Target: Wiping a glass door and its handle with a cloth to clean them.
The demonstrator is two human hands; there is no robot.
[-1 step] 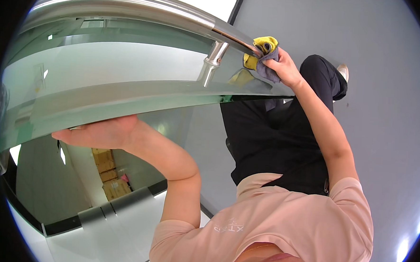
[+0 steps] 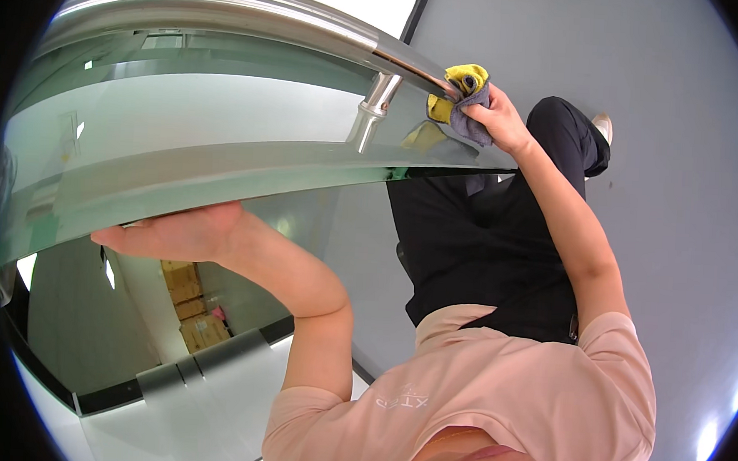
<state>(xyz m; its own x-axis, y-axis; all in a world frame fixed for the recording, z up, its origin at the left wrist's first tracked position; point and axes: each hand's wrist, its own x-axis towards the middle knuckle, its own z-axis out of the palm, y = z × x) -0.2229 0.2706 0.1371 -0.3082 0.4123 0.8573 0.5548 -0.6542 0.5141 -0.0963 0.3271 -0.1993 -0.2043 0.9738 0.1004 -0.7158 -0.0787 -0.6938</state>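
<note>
A cloth [image 2: 466, 125] is gripped by the right hand [image 2: 502, 121] at the rail's [image 2: 329, 33] end; the left hand's [image 2: 177, 234] closure and wiping progress cannot be told.

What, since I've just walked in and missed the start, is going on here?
A person has a bunched yellow and grey cloth in the right hand, held at the end of a metal rail. The left hand has no cloth and lies along the near edge of the glass; whether it grips that edge is hard to tell. A short metal post stands between rail and glass, close to the cloth.
</note>
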